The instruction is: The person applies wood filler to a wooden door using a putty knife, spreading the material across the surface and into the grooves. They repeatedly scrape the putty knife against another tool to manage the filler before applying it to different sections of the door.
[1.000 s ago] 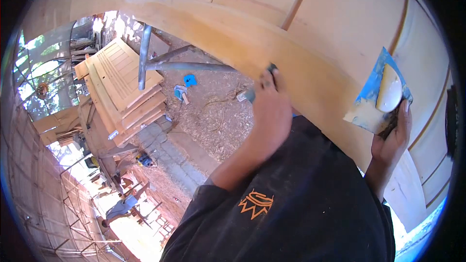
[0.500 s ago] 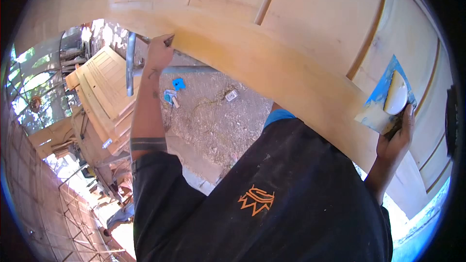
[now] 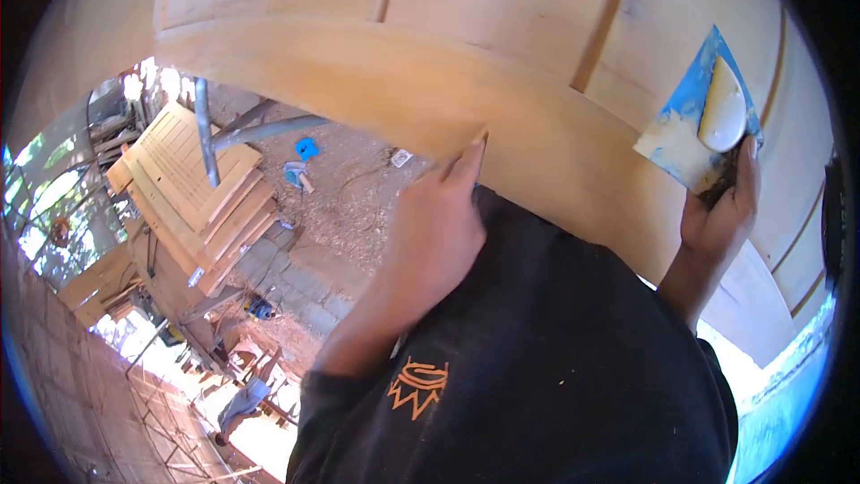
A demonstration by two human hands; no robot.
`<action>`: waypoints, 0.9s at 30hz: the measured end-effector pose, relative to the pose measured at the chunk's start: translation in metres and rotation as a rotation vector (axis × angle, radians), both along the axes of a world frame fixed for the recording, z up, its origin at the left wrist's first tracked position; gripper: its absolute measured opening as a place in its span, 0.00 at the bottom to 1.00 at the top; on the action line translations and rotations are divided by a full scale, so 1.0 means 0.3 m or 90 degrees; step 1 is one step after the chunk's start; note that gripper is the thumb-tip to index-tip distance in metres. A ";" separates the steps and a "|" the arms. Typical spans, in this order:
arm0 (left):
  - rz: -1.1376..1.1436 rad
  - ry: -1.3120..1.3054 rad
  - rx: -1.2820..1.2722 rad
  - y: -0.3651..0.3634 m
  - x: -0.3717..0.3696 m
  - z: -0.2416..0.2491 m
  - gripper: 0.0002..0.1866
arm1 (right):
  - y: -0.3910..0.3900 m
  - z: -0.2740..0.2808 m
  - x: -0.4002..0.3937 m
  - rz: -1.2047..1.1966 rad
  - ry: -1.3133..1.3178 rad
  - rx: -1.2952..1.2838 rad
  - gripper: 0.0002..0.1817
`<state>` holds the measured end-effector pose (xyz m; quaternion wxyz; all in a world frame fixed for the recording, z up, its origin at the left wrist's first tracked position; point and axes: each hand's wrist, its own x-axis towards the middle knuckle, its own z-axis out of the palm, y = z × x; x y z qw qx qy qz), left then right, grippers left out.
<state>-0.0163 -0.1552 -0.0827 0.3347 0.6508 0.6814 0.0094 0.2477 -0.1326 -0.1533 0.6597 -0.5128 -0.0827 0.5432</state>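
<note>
Head view: the left hand (image 3: 439, 224) is at the near edge of the door (image 3: 484, 72), where light, even strokes should work best. The right hand (image 3: 724, 215) grasps a blue plate (image 3: 685, 121), best kept level. Blur hides whether the left hand grips anything; the door's far side is cut off.

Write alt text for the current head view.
A person's left hand reaches to the edge of a wooden panel; whether it holds anything is unclear. The right hand holds a smeared blue plate with a white half-round piece. Stacked doors lie at picture left.
</note>
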 end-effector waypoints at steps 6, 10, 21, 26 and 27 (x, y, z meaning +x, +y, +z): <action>0.086 0.221 0.184 0.193 -0.608 -0.052 0.22 | -0.036 0.033 0.073 -0.015 -0.006 0.066 0.17; 0.219 0.191 0.050 0.285 -0.724 -0.089 0.22 | -0.113 0.035 0.213 -0.056 -0.032 0.071 0.18; 0.218 0.100 0.030 0.299 -0.708 -0.068 0.22 | -0.309 0.033 0.456 -0.333 -0.186 -0.090 0.20; 0.212 0.079 0.033 0.331 -0.729 -0.107 0.22 | -0.442 -0.054 0.522 -0.193 -0.486 -0.117 0.23; 0.199 0.098 0.032 0.316 -0.677 -0.104 0.22 | -0.456 -0.071 0.522 -0.136 -0.581 -0.118 0.24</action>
